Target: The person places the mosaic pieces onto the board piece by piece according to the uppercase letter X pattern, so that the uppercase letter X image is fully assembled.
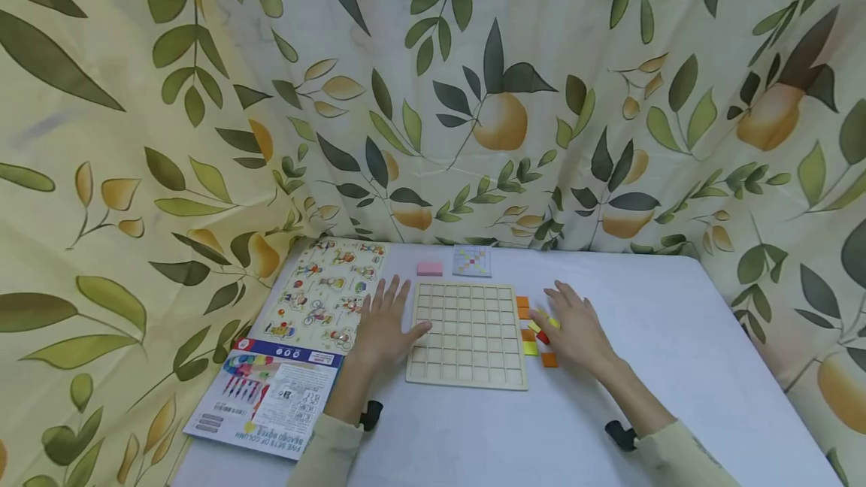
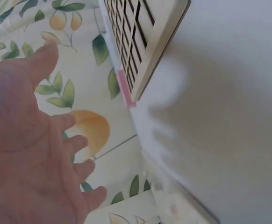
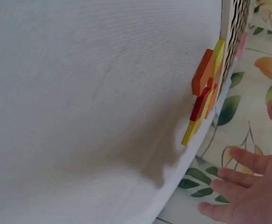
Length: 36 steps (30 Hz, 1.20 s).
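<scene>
A pale wooden grid board [image 1: 467,334] with square compartments lies on the white table. My left hand [image 1: 384,325] is spread at its left side, thumb over the board's left edge in the head view. In the left wrist view the left hand [image 2: 28,140] holds nothing, and its shadow falls on the tabletop. To the right of the board my right hand [image 1: 575,333] hovers with fingers apart, partly hiding small coloured tiles. Among them are an orange tile [image 1: 550,360], a yellow tile [image 1: 530,349] and a red tile [image 3: 200,103]. Nothing is in the right hand [image 3: 253,182].
Behind the board lie a pink block [image 1: 429,269] and a patterned card [image 1: 472,261]. At the left are an illustrated sheet [image 1: 311,288] and a printed box [image 1: 264,397] reading "Beaded Boxes". A leaf-patterned curtain [image 1: 304,194] borders the table [image 1: 676,337] at the back and sides.
</scene>
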Tool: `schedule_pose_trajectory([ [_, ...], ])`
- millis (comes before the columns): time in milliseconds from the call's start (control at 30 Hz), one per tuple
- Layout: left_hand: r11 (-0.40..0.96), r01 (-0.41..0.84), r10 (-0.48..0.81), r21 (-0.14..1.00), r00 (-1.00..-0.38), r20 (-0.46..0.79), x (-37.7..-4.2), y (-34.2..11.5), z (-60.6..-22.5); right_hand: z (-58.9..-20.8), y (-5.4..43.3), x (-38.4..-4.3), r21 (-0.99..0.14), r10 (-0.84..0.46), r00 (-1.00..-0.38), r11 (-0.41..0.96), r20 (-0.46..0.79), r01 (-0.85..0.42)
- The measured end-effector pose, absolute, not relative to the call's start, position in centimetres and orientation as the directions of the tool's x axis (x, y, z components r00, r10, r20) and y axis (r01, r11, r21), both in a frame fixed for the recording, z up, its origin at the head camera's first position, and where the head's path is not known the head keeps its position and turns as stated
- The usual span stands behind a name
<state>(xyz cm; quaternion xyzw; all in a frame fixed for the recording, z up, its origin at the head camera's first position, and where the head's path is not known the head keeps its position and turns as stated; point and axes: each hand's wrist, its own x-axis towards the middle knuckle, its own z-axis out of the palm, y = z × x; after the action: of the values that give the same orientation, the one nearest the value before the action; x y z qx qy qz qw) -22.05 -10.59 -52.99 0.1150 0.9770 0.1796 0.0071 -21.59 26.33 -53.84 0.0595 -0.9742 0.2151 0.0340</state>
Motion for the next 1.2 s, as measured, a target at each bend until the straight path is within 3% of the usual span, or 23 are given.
schedule_pose_trajectory([
  [267,0.880,0.240,0.273,0.409,-0.962,-0.024,-21.3,-10.1,-54.0,-53.7,27.2,-21.4,-0.460,0.009,-0.997,0.888,0.072,-0.025],
  [667,0.849,0.232,0.345,0.476,-0.924,-0.165,-20.6,-9.9,-54.9,-53.7,28.3,-22.4,-0.425,-0.009,-0.996,0.905,-0.084,0.028],
  [967,0.857,0.255,0.366,0.448,-0.913,-0.181,-20.6,-9.9,-55.8,-54.2,28.1,-22.7,-0.455,-0.007,-0.998,0.890,-0.061,0.022],
  [1200,0.846,0.244,0.360,0.474,-0.918,-0.170,-20.2,-10.0,-55.7,-54.0,27.6,-23.0,-0.558,0.010,-1.000,0.830,0.014,0.000],
])
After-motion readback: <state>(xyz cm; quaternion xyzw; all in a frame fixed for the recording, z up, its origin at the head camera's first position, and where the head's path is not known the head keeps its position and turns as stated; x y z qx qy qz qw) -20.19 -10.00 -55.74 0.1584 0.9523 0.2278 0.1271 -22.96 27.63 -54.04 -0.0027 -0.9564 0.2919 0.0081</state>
